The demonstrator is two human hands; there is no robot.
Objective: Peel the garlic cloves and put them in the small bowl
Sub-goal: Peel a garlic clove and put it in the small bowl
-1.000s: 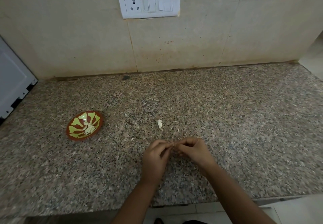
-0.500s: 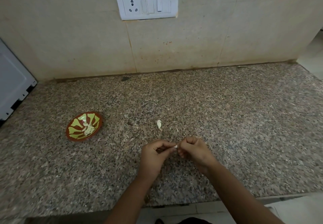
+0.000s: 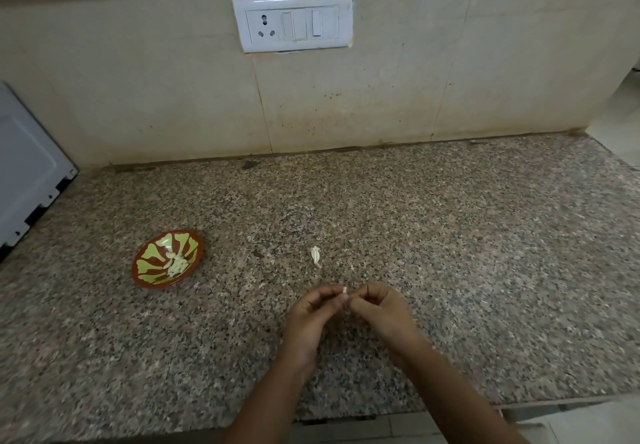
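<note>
Both hands meet low over the granite counter (image 3: 450, 235), near its front edge. My left hand (image 3: 310, 319) and my right hand (image 3: 381, 312) pinch one small white garlic clove (image 3: 344, 290) between their fingertips. Most of the clove is hidden by the fingers. A small red bowl (image 3: 138, 263) with a green and yellow pattern stands on the counter to the left, well apart from the hands. Several peeled pale cloves (image 3: 177, 265) lie inside it. A loose white garlic piece (image 3: 316, 256) lies on the counter just beyond the hands; I cannot tell whether it is skin or a clove.
A white appliance panel (image 3: 27, 173) stands at the far left edge. A tiled wall with a white socket and switch plate (image 3: 292, 22) rises behind the counter. The counter's front edge runs just below my forearms. Tiny skin flecks lie around the hands.
The hands have stayed together at the same spot, working the clove between the fingertips; its white tip shows more clearly now. The view has shifted slightly.
</note>
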